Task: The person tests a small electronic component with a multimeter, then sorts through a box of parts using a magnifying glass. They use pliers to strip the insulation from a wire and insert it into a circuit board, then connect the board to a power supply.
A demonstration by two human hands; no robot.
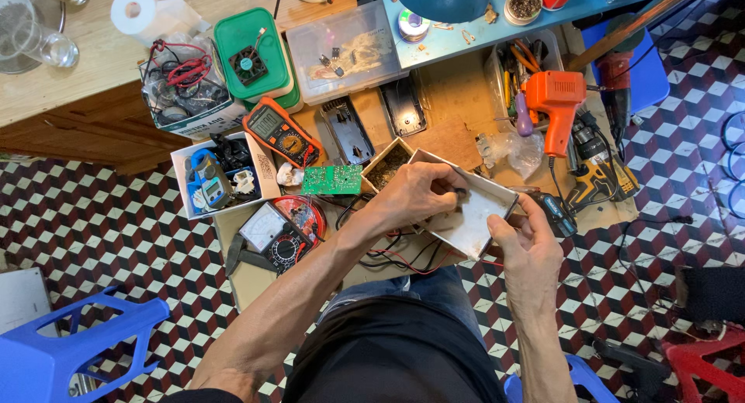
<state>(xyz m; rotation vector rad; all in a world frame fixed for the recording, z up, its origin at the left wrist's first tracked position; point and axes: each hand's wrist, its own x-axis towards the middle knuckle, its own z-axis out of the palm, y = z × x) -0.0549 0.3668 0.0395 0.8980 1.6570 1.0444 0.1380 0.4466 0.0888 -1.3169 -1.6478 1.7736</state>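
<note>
Left hand [415, 193]: reaches in from lower left, forearm stretched out, palm down; fingers curled over the near rim of the metal box [473, 213], thumb inside, gripping it.
Right hand [531, 251]: comes up from below, wrist bent, fingers closed on the box's right corner, thumb on top.
Metal box: shallow, rectangular, grey, open side up; held tilted between both hands above the low counter [446, 92], over red and black wires [403, 255].
Nearby left: green circuit board [332, 179], orange multimeter [281, 131], analog meter [281, 231].
Nearby right: orange soldering gun [555, 104], yellow drill [594, 174].
</note>
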